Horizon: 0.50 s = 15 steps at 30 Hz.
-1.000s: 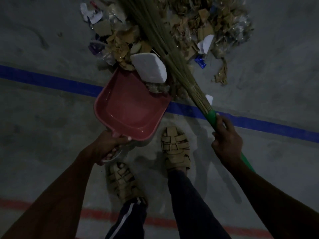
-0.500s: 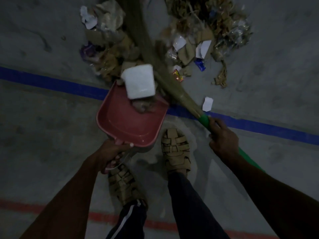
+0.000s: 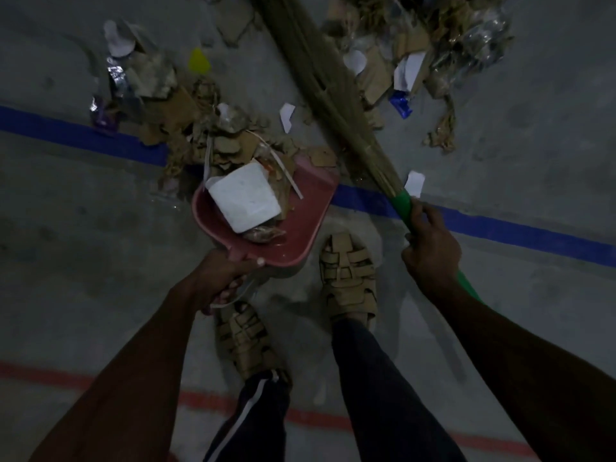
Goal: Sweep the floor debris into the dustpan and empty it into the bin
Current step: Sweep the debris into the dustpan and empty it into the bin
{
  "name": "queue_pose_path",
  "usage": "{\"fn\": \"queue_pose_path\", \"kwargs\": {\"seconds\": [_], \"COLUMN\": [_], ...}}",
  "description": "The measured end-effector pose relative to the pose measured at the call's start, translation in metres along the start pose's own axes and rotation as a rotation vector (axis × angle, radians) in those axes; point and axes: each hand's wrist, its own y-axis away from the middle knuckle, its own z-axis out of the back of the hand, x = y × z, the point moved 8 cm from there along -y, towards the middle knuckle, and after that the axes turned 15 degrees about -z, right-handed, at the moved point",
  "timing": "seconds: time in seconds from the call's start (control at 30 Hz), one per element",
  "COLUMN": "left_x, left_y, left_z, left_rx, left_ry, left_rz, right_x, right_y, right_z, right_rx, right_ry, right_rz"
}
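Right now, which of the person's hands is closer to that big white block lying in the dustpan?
Left. The left hand grips the dustpan handle just below the white block. The right hand is farther off to the side, holding the broom.

— How did your arms sit just then?

— Both reached forward and down from the bottom corners. My left hand (image 3: pixel 226 278) had its grip curled round the handle it held, thumb laid on top, fingertips tucked beneath.

— And the other?

— My right hand (image 3: pixel 430 251) gripped the shaft, fingers wrapped over it, knuckles up, forearm running back to the lower right.

— Your legs?

— My feet stood between the two arms, the right one further forward than the left.
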Motion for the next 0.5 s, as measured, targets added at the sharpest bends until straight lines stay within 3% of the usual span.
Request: {"fn": "queue_pose_path", "kwargs": {"seconds": [0.23,0.5], "left_x": [-0.009,-0.016], "left_y": [0.0,0.013], "left_z": [-0.003,-0.005], "left_rx": [0.005,-0.003], "left_ry": [0.019,0.036], "left_rz": [-0.026,-0.084], "right_x": [0.01,0.01], "right_y": [0.04,0.076], "right_z": [-0.029,-0.018], "right_rx": [0.223,0.205], "right_ry": [0.118,0.05], "right_rz": [0.145,0.124]}}
